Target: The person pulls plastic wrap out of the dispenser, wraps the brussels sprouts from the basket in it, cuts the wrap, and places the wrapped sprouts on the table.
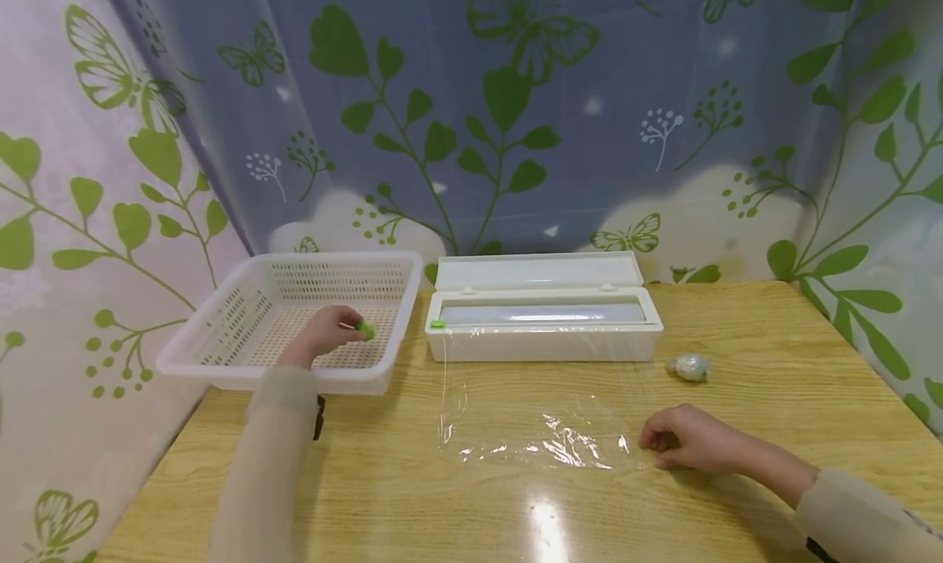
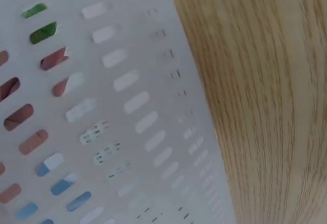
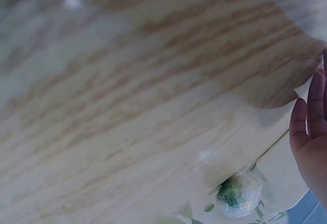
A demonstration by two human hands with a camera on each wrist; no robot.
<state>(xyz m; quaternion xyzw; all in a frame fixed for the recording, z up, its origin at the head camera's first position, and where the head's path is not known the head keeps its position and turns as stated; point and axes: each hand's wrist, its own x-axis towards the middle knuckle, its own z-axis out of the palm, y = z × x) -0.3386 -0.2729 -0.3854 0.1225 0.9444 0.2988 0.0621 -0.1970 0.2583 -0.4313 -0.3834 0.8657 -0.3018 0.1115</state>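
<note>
My left hand (image 1: 327,332) reaches over the near wall of a white plastic basket (image 1: 168,360) and pinches a small bright green piece (image 1: 367,330); its kind cannot be made out. Through the basket's slots (image 2: 125,81) in the left wrist view, bits of fingers and green (image 2: 43,32) show. A clear sheet of cling film (image 1: 567,450) runs from a white dispenser box (image 1: 541,349) toward me over the wooden table. At the sheet's near right corner, my right hand (image 1: 696,440) pinches the film edge with thumb and fingers.
Right of the dispenser lies a small film-wrapped bundle (image 1: 690,367), greenish inside in the right wrist view. The dispenser's lid (image 1: 539,273) stands raised, and a green slider (image 1: 438,324) sits at its left end. A patterned curtain (image 1: 442,137) hangs behind the table (image 1: 412,497).
</note>
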